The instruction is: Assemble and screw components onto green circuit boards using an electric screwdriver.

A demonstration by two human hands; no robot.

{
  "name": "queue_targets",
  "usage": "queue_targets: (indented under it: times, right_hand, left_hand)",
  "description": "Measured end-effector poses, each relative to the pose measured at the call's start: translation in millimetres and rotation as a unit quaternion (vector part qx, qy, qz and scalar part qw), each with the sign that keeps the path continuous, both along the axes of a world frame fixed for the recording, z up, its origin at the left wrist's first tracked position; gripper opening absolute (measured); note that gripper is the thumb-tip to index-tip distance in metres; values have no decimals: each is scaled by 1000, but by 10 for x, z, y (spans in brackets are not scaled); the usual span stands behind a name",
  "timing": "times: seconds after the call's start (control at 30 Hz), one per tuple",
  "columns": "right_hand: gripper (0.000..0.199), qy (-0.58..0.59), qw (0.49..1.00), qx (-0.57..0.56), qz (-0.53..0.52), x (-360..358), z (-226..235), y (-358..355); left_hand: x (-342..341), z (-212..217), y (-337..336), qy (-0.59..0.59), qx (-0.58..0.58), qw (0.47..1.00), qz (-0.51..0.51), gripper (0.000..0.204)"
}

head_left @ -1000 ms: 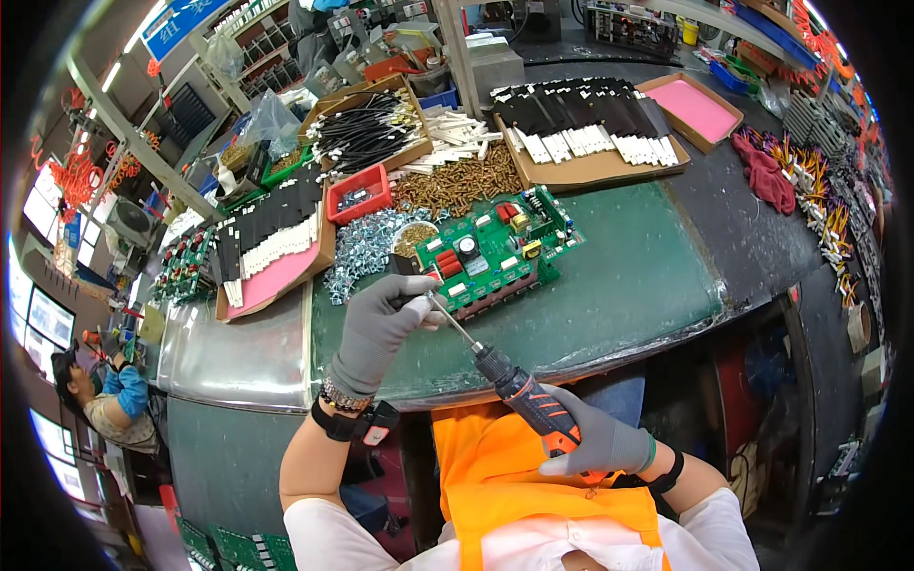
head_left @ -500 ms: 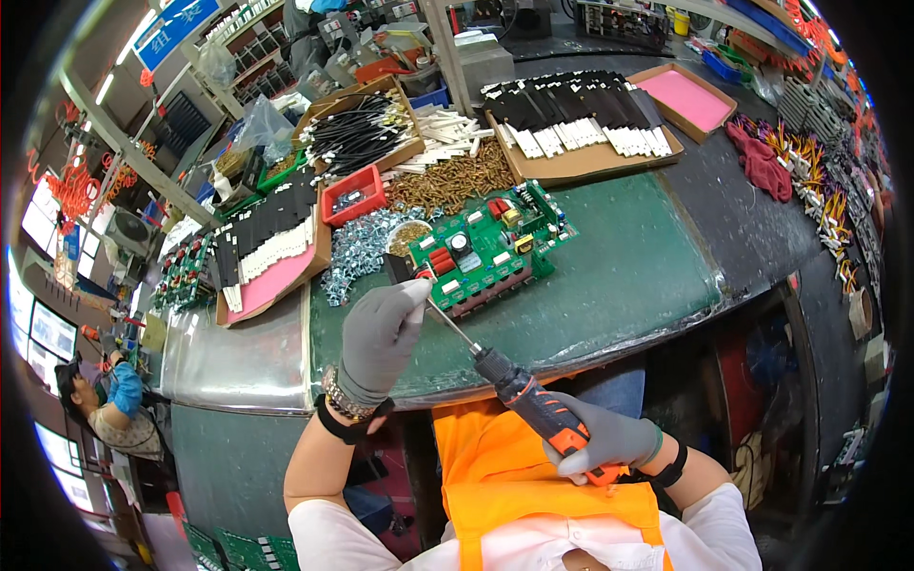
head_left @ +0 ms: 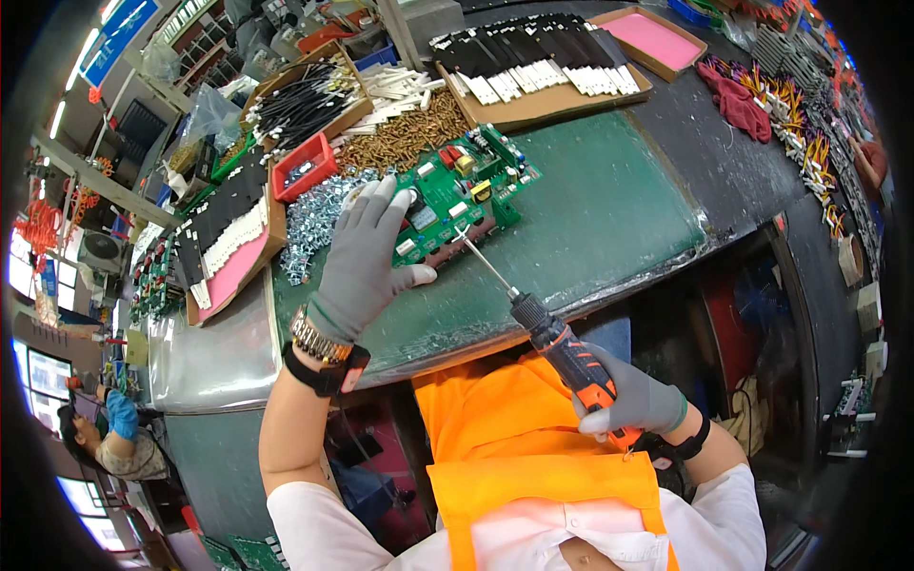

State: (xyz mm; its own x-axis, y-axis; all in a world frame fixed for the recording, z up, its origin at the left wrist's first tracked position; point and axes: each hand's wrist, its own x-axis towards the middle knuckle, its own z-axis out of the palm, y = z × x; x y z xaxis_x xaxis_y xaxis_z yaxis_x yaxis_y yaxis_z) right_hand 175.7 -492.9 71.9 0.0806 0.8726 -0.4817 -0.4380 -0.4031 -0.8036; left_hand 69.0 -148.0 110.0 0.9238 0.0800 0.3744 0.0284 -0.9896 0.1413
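Observation:
A green circuit board (head_left: 509, 190) with red, yellow and black components lies on the green mat, a brownish strip along its near side. My left hand (head_left: 362, 252), in a grey glove, reaches over the board's left end with fingers stretched and thumb apart; it covers that end, and whether it presses on it I cannot tell. My gloved right hand (head_left: 633, 392) is wrapped around a black and orange electric screwdriver (head_left: 557, 347). Its long bit points up and left, the tip at the board's near edge; contact is unclear.
Silver screws (head_left: 307, 224) and brass-coloured fasteners (head_left: 405, 133) lie in heaps behind the board, beside a red bin (head_left: 305, 167). Cardboard trays (head_left: 562, 109) hold black-and-white strips. Black cables (head_left: 305, 105) fill a box. Bundled wires (head_left: 814, 162) line the right; another person (head_left: 124, 438) sits far left.
My left hand has gone from closed fingers at the board's near left corner to spread fingers over its left end. The screwdriver tip has shifted right along the near edge. The view has shifted.

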Motion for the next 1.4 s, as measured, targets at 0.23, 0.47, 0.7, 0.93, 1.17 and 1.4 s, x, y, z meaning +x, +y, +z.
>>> queue_targets:
  times: [0.23, 0.47, 0.7, 0.93, 1.17, 1.4]
  right_hand:
    - [92, 14, 999, -42, 5, -88, -203, 152]
    - [91, 37, 999, -29, -3, -86, -305, 247]
    - [92, 47, 999, -29, 1, -80, -334, 309]
    - [93, 39, 999, -36, 7, -73, -293, 324]
    - [91, 25, 999, -44, -2, -90, -281, 316]
    - [67, 187, 982, 16, -13, -270, -249, 351]
  left_hand:
    - [131, -239, -6, 66, -22, 995, 70, 98]
    - [215, -238, -76, 56, -8, 995, 84, 96]
    - [221, -276, -68, 32, -19, 996, 79, 91]
    - [257, -309, -84, 4, -6, 996, 89, 82]
    - [290, -336, -119, -4, -7, 995, 97, 81]
    - [262, -350, -125, -21, -8, 995, 99, 80]
